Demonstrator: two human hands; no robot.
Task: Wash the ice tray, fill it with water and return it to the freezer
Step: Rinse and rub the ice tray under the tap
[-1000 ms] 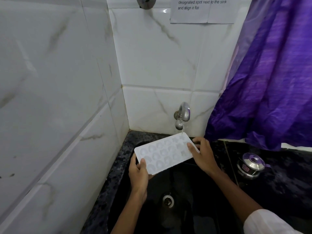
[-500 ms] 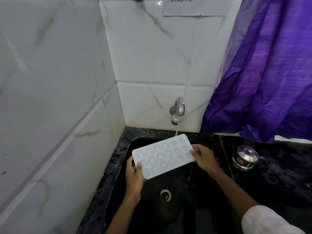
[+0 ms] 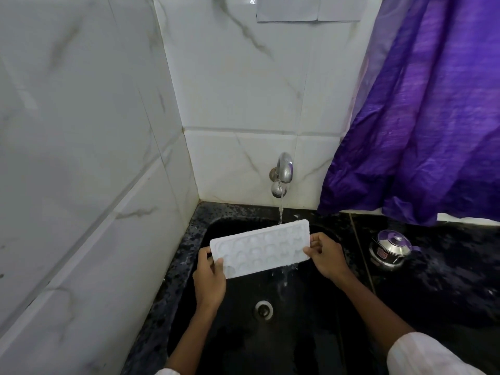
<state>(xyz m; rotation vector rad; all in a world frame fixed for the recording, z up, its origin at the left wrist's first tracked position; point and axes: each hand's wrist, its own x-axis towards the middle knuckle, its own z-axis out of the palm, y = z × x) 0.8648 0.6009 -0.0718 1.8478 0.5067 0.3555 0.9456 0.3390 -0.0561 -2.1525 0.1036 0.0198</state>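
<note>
A white ice tray (image 3: 261,249) with several round hollows is held over the black sink (image 3: 297,334), tilted with its near edge lower. My left hand (image 3: 209,280) grips its left end, thumb on top. My right hand (image 3: 326,255) grips its right end. A chrome tap (image 3: 282,170) on the tiled back wall runs a thin stream onto the tray's far edge. Water spills off the tray's near right corner into the sink.
White marble tiles (image 3: 81,171) close off the left side and the back. A purple curtain (image 3: 433,117) hangs at the right. A small steel pot with a lid (image 3: 391,250) stands on the black counter right of the sink. The drain (image 3: 263,309) lies below the tray.
The tray has swung round so its long side lies more level across the sink, and has tilted towards me. Water now pours off its near right corner. Both hands keep their hold.
</note>
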